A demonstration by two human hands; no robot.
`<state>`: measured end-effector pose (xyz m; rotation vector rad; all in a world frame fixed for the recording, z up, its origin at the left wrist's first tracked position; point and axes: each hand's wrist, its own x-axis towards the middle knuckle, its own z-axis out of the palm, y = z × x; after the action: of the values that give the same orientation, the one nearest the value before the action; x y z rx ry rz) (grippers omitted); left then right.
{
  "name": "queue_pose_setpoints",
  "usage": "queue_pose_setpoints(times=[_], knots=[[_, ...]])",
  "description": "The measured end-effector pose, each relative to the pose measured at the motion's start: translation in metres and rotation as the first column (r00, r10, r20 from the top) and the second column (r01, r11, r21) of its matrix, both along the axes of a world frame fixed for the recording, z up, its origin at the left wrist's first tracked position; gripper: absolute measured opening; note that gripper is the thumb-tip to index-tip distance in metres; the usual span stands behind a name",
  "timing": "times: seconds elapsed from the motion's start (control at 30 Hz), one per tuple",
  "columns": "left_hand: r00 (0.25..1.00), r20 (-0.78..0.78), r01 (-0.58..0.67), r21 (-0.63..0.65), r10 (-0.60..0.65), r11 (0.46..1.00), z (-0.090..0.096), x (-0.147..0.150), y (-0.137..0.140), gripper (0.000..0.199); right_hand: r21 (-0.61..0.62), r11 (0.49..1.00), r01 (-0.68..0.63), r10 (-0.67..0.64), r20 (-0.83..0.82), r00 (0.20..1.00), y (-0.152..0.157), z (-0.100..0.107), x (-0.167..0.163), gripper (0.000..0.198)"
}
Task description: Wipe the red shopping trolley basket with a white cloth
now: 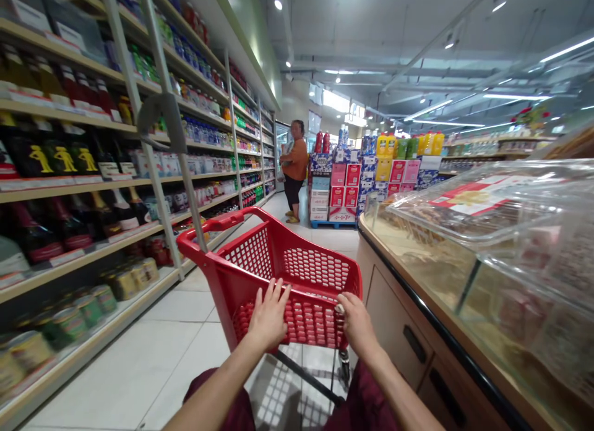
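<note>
A red plastic shopping cart [320, 304] stands in front of me, sideways on, with a metal pole rising from its handle end at the left. My left hand [269, 313] lies against the near side, its fingers stretched out and apart over the upper rim. At the cart's right end, my right hand [357, 323] has its fingers curled over the rim near the corner. A small whitish spot shows by those fingers, too small to name. The part of the basket interior I can see holds no goods.
Shelves of bottles and cans [88, 233] run along the left. A display counter [394, 282] with clear plastic covers stands close at the right. Farther down the aisle are a person in an orange top [296, 162] and stacked boxes on a blue pallet [333, 224].
</note>
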<state>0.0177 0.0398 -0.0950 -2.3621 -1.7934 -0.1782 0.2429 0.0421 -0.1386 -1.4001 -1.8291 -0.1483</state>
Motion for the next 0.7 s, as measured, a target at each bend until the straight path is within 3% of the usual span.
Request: queue_pose_setpoints(times=[0.13, 0.33, 0.47, 0.57, 0.7], knots=[[1.0, 0.0, -0.005, -0.02, 0.005, 1.0, 0.002, 0.009, -0.008, 0.074, 0.086, 0.991, -0.101, 0.099, 0.029, 0.995, 0.01, -0.003, -0.015, 0.054], [1.0, 0.028, 0.007, -0.011, -0.006, 1.0, 0.005, 0.015, -0.013, 0.071, 0.0, 0.996, 0.087, -0.087, 0.034, 0.996, 0.021, -0.014, 0.025, 0.045], [0.999, 0.027, 0.018, -0.002, -0.018, 1.0, 0.005, 0.02, -0.015, 0.07, 0.074, 0.997, -0.02, 0.016, 0.062, 0.998, 0.019, -0.006, -0.009, 0.047], [0.999, 0.02, 0.03, -0.016, -0.03, 0.999, 0.006, 0.02, -0.016, 0.07, 0.051, 0.994, -0.092, 0.087, 0.088, 0.992, 0.017, 0.004, -0.036, 0.043], [0.999, 0.038, 0.036, -0.038, -0.034, 0.999, 0.007, 0.02, -0.017, 0.07, -0.014, 1.0, 0.008, -0.008, 0.031, 0.999, 0.023, 0.004, -0.015, 0.038]])
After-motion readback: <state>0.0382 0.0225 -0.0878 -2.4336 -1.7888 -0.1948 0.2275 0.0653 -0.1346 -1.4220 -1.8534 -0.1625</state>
